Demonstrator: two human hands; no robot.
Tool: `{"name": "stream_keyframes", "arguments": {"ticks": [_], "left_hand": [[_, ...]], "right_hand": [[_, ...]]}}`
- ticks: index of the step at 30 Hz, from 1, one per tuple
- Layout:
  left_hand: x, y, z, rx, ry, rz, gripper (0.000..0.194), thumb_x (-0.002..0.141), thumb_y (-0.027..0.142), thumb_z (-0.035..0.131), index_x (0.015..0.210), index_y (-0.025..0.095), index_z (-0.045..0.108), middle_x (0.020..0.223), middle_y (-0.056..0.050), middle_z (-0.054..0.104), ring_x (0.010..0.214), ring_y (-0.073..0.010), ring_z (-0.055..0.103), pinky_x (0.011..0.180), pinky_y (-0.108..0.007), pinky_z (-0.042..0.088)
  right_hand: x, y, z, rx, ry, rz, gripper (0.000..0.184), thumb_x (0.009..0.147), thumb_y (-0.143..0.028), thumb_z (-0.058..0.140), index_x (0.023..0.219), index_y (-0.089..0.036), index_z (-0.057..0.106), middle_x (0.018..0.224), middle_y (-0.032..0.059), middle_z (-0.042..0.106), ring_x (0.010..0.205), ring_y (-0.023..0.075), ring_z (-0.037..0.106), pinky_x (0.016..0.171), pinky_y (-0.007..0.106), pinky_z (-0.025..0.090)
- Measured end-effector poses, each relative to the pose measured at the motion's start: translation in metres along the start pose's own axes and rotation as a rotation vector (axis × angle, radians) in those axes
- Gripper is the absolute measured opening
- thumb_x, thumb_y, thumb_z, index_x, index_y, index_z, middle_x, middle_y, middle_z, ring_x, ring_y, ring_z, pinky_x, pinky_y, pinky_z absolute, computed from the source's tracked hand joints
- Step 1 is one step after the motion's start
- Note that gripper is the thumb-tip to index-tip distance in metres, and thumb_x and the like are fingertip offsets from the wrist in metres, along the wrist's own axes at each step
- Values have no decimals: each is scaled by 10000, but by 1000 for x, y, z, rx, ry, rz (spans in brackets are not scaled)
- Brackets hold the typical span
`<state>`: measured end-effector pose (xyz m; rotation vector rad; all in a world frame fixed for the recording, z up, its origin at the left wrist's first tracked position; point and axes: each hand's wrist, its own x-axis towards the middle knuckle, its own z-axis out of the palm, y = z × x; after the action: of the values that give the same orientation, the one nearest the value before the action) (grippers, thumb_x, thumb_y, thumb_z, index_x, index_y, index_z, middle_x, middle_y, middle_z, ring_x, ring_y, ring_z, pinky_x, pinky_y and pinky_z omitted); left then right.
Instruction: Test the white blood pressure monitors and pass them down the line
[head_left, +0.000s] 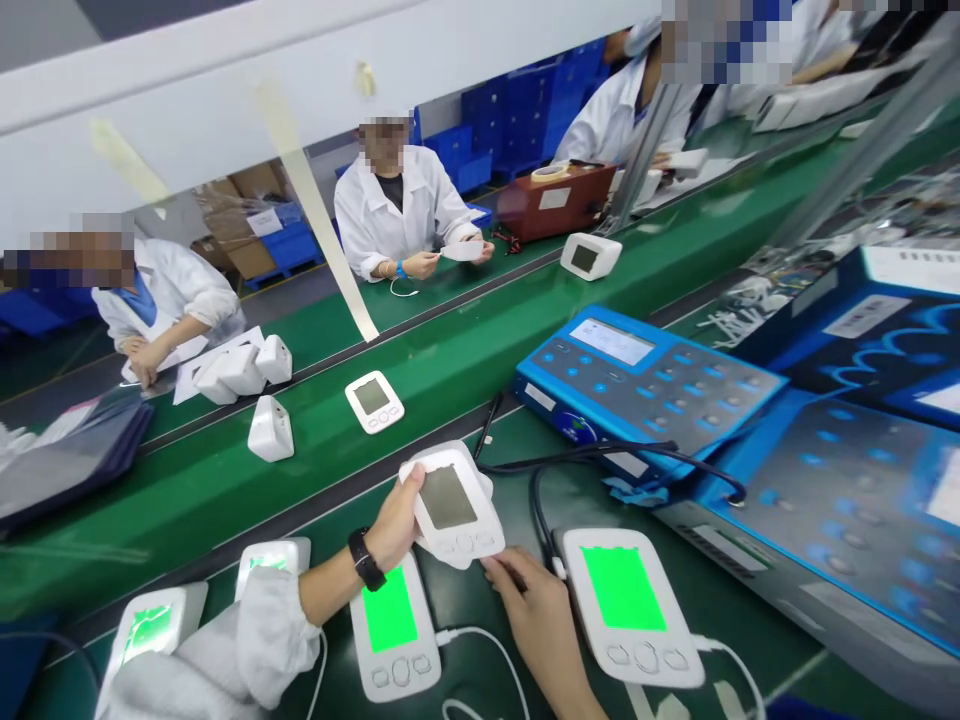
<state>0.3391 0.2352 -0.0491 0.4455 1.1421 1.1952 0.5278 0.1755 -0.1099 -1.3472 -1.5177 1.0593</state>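
My left hand (397, 520), with a dark band at its wrist, grips a white blood pressure monitor (451, 497) with a blank grey screen and three buttons. A second white casing shows partly behind it, mostly hidden. Just below its lower right corner, my right hand (536, 600) has thumb and forefinger pinched together; what lies between them is hidden. Beneath my left hand lies a monitor with a lit green screen (391, 625), a white cable in its side. Right of my right hand lies another green-lit monitor (626, 600), also cabled.
Two more lit monitors (150, 625) stand at lower left, partly behind my sleeve. Blue test boxes (645, 375) with black leads fill the right side. A green conveyor belt (465, 350) crosses beyond, carrying a monitor (374, 402). Several co-workers in white coats (397, 205) sit opposite.
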Motion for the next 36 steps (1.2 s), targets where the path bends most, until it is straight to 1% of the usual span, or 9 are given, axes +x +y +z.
{"name": "stream_keyframes", "arguments": {"ticks": [4, 7, 10, 13, 17, 22, 28, 31, 36], "left_hand": [[0, 6, 7, -37, 41, -16, 403, 941, 471, 719, 1118, 110, 726, 1137, -179, 789, 1090, -299, 745, 1122, -484, 490], [-18, 26, 12, -65, 117, 31, 318, 1004, 392, 645, 1158, 121, 708, 1159, -147, 788, 1007, -237, 762, 1063, -418, 543], [-60, 56, 9, -104, 225, 99, 329, 1025, 395, 608, 1239, 161, 694, 1231, -107, 771, 1007, -193, 759, 980, -319, 585], [-114, 72, -7, -146, 435, 166, 356, 1033, 443, 573, 1291, 229, 693, 1237, -67, 773, 988, -192, 767, 914, -294, 613], [-169, 49, -49, -176, 709, 141, 422, 1042, 481, 517, 1361, 243, 657, 1174, -80, 792, 1022, -251, 771, 949, -366, 614], [-195, -15, -102, -221, 841, -17, 625, 909, 424, 736, 1455, 175, 560, 1047, -120, 811, 1041, -331, 767, 941, -424, 611], [-198, -62, -126, -220, 679, -77, 916, 650, 534, 926, 1413, 167, 575, 1047, -135, 804, 1077, -386, 738, 959, -440, 573], [-197, -69, -126, -127, 505, -92, 853, 593, 592, 950, 1297, 214, 650, 1066, -109, 790, 1015, -339, 735, 950, -401, 539], [-189, -64, -120, 2, 107, -72, 607, 668, 616, 906, 1071, 209, 705, 878, -39, 730, 851, -225, 667, 811, -308, 472]], "right_hand": [[2, -5, 4, -13, 15, 13, 541, 1033, -651, 436, 928, -211, 732, 871, 95, 753, 770, 270, 721, 708, 354, 570], [5, -16, 15, -96, 77, 25, 619, 1031, -623, 447, 1442, -173, 553, 1271, 183, 686, 1130, 356, 663, 920, 457, 554], [12, -27, 30, -295, 81, 33, 906, 988, -614, 509, 1658, -113, 159, 1430, 255, 550, 1280, 445, 539, 1011, 575, 486], [18, -29, 39, -399, 64, 54, 954, 972, -591, 515, 1667, -113, 69, 1391, 258, 541, 1228, 465, 554, 987, 602, 483], [19, -21, 28, -322, 13, 76, 973, 945, -600, 534, 1681, -202, 37, 1377, 200, 528, 1254, 430, 567, 986, 550, 514], [19, -17, 7, -250, -74, 140, 1007, 893, -631, 557, 1683, -221, 84, 1415, 174, 521, 1317, 413, 551, 1048, 551, 495], [15, -14, 6, -312, -86, 135, 1062, 888, -709, 536, 1678, -156, 93, 1496, 224, 477, 1405, 425, 462, 1125, 598, 418], [16, -8, 8, -331, -73, 120, 1074, 860, -718, 570, 1668, -152, 147, 1469, 225, 488, 1392, 418, 472, 1142, 601, 396], [19, -3, 11, -338, -50, 94, 1034, 863, -698, 584, 1661, -199, 156, 1485, 199, 486, 1438, 399, 421, 1156, 606, 376]]}}
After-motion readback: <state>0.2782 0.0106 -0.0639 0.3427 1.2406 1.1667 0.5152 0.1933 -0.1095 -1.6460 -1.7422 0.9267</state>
